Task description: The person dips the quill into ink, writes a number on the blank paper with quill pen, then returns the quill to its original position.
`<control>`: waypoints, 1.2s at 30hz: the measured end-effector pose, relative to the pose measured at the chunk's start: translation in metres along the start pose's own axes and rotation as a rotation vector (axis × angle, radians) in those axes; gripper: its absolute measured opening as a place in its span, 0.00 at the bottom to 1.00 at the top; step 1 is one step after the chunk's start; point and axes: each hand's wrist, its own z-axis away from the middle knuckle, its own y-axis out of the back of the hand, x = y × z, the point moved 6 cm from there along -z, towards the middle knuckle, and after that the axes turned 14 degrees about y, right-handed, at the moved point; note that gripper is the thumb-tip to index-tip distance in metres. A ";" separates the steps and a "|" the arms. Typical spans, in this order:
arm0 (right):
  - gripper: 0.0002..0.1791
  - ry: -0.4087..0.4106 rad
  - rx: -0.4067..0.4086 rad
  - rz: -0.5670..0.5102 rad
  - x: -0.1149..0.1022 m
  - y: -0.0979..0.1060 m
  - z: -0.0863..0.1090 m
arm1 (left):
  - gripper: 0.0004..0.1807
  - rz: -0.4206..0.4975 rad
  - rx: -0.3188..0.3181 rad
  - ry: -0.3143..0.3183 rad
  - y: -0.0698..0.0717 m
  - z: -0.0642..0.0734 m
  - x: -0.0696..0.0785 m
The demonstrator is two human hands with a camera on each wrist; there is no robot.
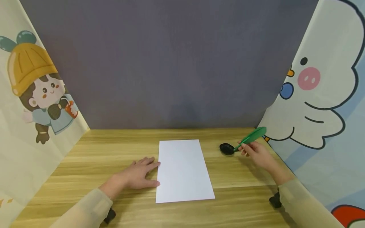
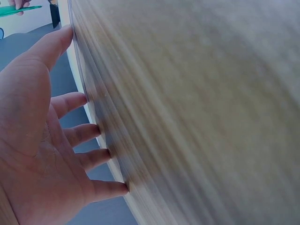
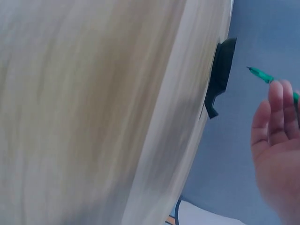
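A white sheet of paper lies on the table in the middle of the head view. At its left edge my left hand rests with fingers spread, the thumb and index fingertip touching the paper's edge. My right hand pinches a green feather quill pen near its lower end, to the right of the paper. Just left of that hand sits a small black dish on the table. In the right wrist view the quill pen's dark tip is apart from the dish, above it.
The wood-grain table ends at a dark grey wall at the back. Cartoon-printed sheets stand on both sides, the left one and the right one, close to my right forearm. Each wrist carries a black strap-on device.
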 end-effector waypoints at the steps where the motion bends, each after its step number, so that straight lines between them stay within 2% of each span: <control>1: 0.19 0.001 0.015 -0.008 -0.001 0.000 -0.001 | 0.51 -0.002 -0.001 0.000 0.000 0.000 0.000; 9: 0.22 -0.062 0.061 -0.068 0.005 -0.005 -0.009 | 0.51 0.001 -0.013 0.005 0.002 0.000 -0.001; 15: 0.23 -0.094 0.088 -0.047 0.010 -0.008 -0.018 | 0.51 0.004 -0.017 0.009 0.003 0.001 -0.001; 25: 0.23 -0.164 0.029 -0.038 0.024 -0.021 -0.028 | 0.52 -0.001 -0.014 0.006 0.001 0.000 -0.002; 32: 0.22 -0.217 -0.008 -0.010 0.029 -0.027 -0.027 | 0.51 0.001 -0.010 0.000 0.001 0.001 0.000; 36: 0.21 -0.213 -0.012 0.004 0.029 -0.027 -0.026 | 0.51 0.002 -0.017 0.003 0.001 0.001 0.001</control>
